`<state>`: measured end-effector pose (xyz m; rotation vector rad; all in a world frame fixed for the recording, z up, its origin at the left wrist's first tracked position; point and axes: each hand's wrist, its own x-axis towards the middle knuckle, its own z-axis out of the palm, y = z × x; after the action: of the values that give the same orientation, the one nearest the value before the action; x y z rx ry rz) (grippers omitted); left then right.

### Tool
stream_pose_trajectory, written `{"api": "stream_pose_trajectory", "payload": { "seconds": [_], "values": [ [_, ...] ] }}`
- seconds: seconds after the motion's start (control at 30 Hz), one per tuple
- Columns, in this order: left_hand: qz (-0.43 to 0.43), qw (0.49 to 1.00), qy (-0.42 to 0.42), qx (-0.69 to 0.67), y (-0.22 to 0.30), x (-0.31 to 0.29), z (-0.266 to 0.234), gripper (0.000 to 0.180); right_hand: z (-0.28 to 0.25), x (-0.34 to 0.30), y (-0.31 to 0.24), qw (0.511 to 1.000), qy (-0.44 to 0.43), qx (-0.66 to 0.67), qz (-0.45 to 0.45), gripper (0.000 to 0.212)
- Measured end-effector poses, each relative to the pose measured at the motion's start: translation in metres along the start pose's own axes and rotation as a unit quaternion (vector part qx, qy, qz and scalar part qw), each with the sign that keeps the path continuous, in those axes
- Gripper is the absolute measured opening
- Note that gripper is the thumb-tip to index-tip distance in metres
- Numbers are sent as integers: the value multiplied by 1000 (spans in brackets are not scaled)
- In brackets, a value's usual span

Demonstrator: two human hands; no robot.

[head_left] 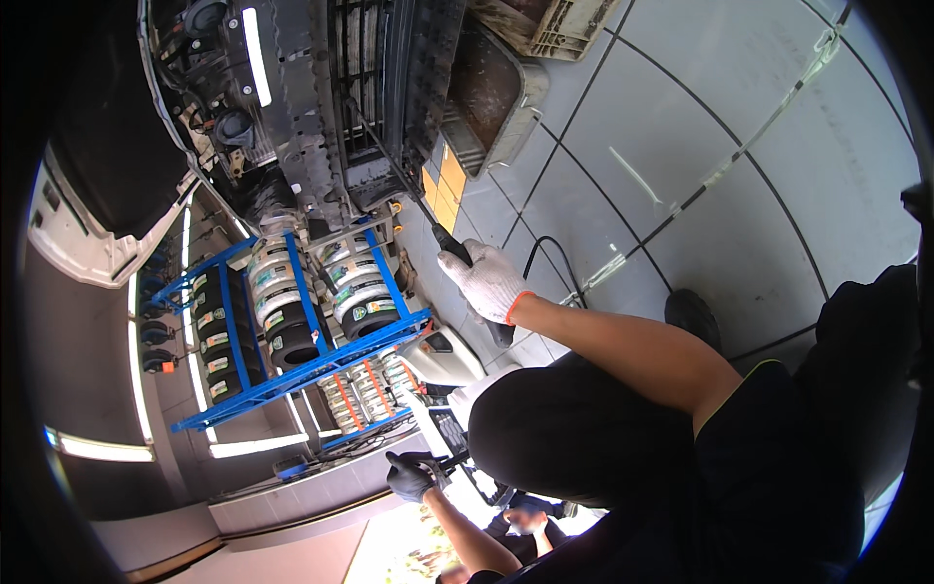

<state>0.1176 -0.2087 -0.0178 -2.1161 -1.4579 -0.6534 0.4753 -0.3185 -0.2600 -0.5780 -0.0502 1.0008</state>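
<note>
My right hand (pixel 489 279), in a white knit glove with an orange cuff, is closed around the thick dark grip of a long black wand (pixel 405 177). The wand slants up and left, its thin far end among the dark slats of an exposed vehicle front (pixel 359 54). Below the glove juts the grip's black lower end (pixel 502 336). Beside my wrist loops a black hose or cable (pixel 556 243). My left hand does not show. A smaller black-gloved hand (pixel 410 479), apparently a co-worker's, is closed on a dark tool near the lower edge.
At upper right spreads a grey tiled floor (pixel 642 136). A dirty plastic bin (pixel 484 102) stands beside the vehicle, with another crate (pixel 550 27) beyond it. Tyres fill a blue rack (pixel 321 355) at left. My dark-clad knee (pixel 545 438) is close below my arm. Another person (pixel 525 522) is at the bottom.
</note>
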Motion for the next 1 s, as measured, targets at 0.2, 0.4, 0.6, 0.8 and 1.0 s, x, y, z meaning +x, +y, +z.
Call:
{"api": "stream_pose_trajectory", "payload": {
  "seconds": [0.2,0.4,0.6,0.8,1.0],
  "values": [
    [-19,998,-54,-31,-9,6,-3,89,0,16,-20,998,-19,59,5,56],
    [-140,968,-149,-143,-44,51,-38,71,3,31,-27,998,-31,56,10,55],
    [-70,971,-176,-144,-47,108,-136,72,6,33,-34,999,-1,27,24,58],
    [-162,983,-50,-64,-83,90,-72,74,23,24,-31,999,28,27,18,55],
    [-73,996,-27,53,-59,43,-42,82,54,32,-7,998,26,61,-14,49]
  ]
}}
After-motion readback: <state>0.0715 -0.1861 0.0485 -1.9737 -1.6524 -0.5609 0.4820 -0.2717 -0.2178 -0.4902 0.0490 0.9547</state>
